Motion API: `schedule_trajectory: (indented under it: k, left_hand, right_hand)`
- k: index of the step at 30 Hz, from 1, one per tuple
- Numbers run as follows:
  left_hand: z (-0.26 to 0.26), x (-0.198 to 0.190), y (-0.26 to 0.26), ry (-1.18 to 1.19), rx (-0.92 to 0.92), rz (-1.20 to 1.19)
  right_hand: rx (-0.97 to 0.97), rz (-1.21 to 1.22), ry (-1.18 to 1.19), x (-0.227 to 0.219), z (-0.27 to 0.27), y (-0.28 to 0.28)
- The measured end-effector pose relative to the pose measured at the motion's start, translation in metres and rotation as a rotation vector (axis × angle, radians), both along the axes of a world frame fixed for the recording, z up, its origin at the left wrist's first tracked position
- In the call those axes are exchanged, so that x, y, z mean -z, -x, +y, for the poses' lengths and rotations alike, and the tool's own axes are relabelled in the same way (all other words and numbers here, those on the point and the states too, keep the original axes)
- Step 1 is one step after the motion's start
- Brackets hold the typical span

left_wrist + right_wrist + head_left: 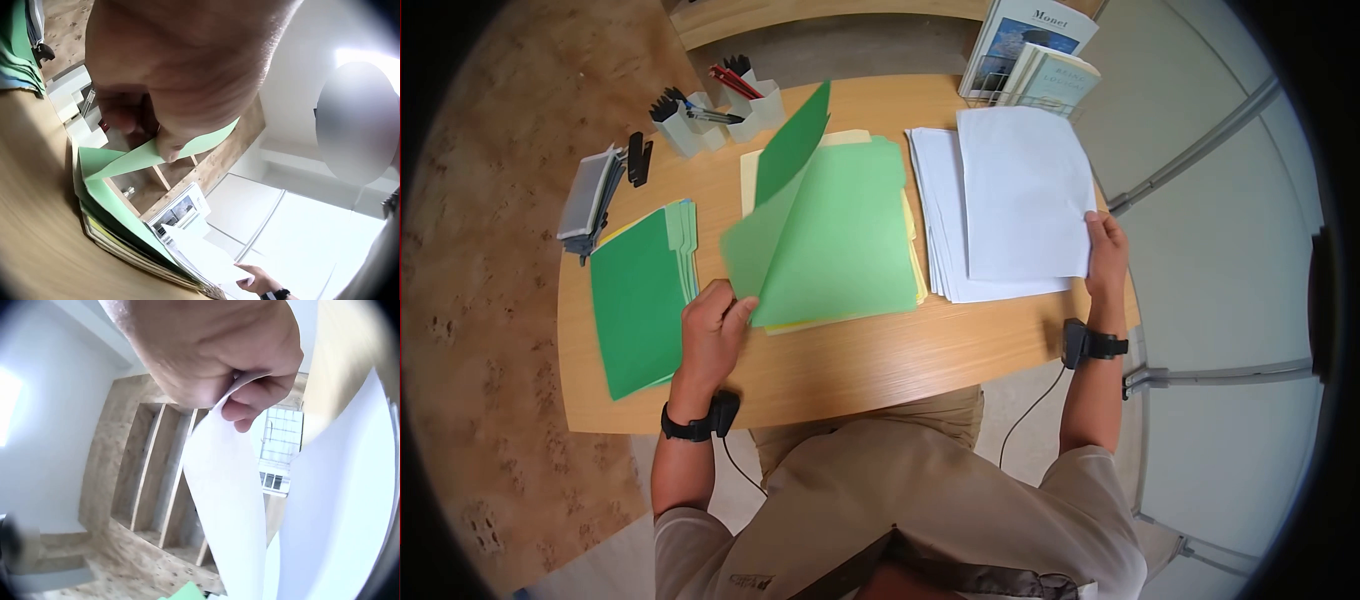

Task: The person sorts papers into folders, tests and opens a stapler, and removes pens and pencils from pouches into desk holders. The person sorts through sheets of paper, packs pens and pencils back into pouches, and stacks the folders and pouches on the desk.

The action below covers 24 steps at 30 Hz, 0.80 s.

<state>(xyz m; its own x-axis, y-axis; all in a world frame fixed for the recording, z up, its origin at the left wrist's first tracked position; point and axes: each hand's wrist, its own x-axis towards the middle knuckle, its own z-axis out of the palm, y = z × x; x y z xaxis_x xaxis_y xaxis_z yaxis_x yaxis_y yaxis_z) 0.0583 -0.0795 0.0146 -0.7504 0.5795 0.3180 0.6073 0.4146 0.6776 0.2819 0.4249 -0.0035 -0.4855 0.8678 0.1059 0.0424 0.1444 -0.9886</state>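
My left hand (712, 330) pinches the near left corner of a light green file folder's cover (750, 245), which is raised and bent back at a slant. Under it lies the folder's other flap (845, 235), on top of a pile of cream and yellow folders (922, 265). In the left wrist view the thumb presses on the cover's edge (203, 142). With thumb and fingers my right hand (1107, 255) pinches the right edge of a white paper sheet (1025, 190). This sheet is lifted over a stack of white paper (940, 220); in the right wrist view the held sheet (228, 487) curves down from the fingers.
Darker green folders (637, 300) lie at the table's left. Behind them are a black stapler (639, 160) and a pile of clear-topped cases (590, 190). Pen holders (685, 130) stand at the back left; a wire rack (1045, 100) with books is at the back right.
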Motion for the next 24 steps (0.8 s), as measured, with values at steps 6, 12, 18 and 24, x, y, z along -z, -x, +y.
schedule_trajectory:
  k: [6,12,18,24]
  left_hand:
    - [-0.012,0.005,0.001,-0.112,-0.098,-0.071]
    - [-0.017,0.013,-0.001,-0.229,-0.17,-0.289]
    - [-0.014,0.008,-0.006,-0.179,-0.126,-0.326]
    - [-0.008,0.007,-0.009,-0.088,-0.093,-0.202]
  right_hand:
    - [-0.175,0.158,0.22,-0.01,-0.066,0.035]
    - [-0.292,-0.01,0.073,0.006,-0.141,0.086]
    - [-0.351,-0.073,0.061,0.032,-0.179,0.113]
    - [-0.341,-0.191,0.016,0.03,-0.193,0.117]
